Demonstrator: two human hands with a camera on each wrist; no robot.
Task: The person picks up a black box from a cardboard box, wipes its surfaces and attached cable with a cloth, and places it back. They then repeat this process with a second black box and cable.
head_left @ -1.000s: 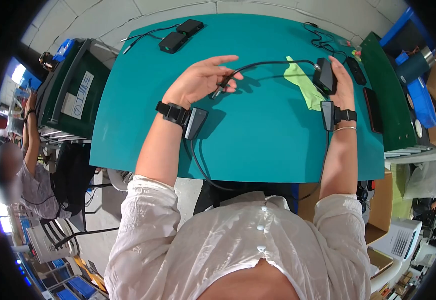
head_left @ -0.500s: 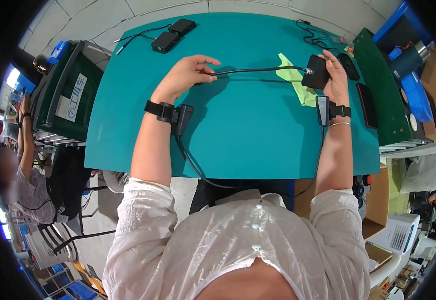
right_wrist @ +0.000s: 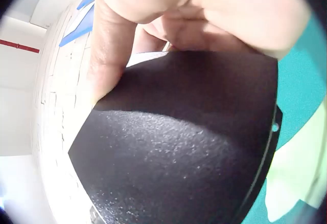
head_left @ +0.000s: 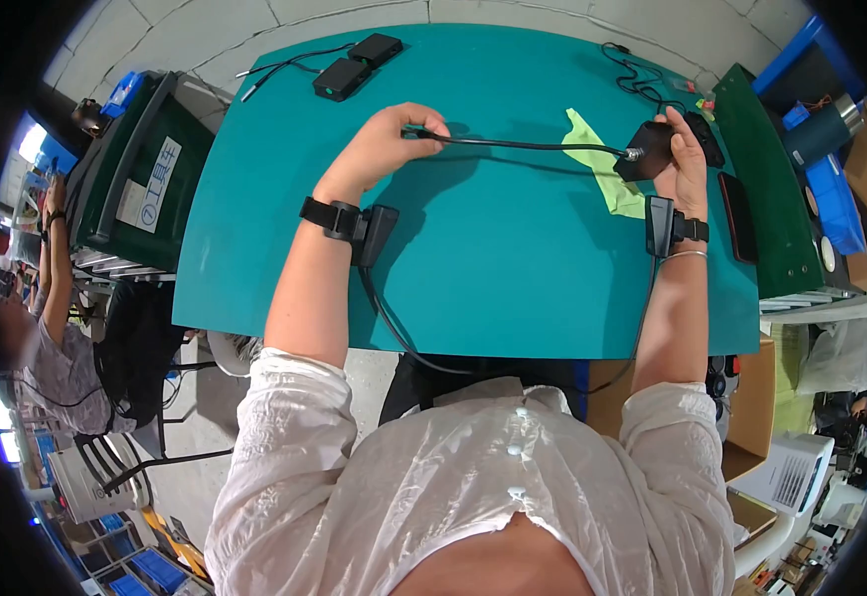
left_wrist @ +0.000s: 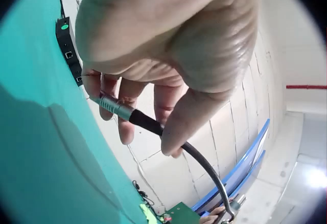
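Note:
Above the table, my left hand pinches one end of a black cable between thumb and fingers. In the left wrist view the cable ends in a ribbed silver metal plug, lying across the fingers. The cable stretches right to a small black box, joined to it by a metal connector. My right hand grips that box from its right side. Close up in the right wrist view, the box's dark, slightly speckled face fills the frame, with the thumb along its edge.
Two similar black boxes with cables lie at the table's back left. A light-green cloth is beneath the right hand's box. Right of it are a dark phone-like slab, a coiled black cord and a green cabinet.
The left hand's loosely spread fingers have closed on the cable end, and the plug has dropped from the head view. The cable has straightened; the box has turned in the right hand.

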